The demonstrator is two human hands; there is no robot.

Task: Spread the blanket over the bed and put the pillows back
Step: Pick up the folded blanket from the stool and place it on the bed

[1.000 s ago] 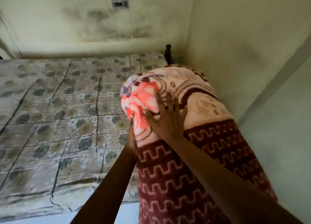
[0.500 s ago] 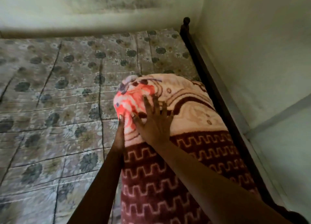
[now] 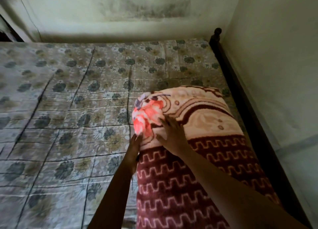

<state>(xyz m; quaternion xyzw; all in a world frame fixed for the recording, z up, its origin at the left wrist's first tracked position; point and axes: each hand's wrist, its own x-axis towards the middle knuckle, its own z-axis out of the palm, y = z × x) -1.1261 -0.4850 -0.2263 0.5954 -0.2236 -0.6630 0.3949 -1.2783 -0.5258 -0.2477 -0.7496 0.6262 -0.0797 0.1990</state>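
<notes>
Head view | 1 folded blanket point(image 3: 197, 142) on 1 bed point(image 3: 68, 108) | right hand point(image 3: 172, 135) spread flat on top | left hand point(image 3: 135, 147) flat against side

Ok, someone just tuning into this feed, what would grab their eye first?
Most likely the folded blanket, maroon with a pink zigzag and a bright orange-pink flower, lying along the right side of the bed. Both hands are on its flowered end: the right hand flat on top, the left hand against its left edge. Next, the dark damp stains on the wall behind the bed.
</notes>
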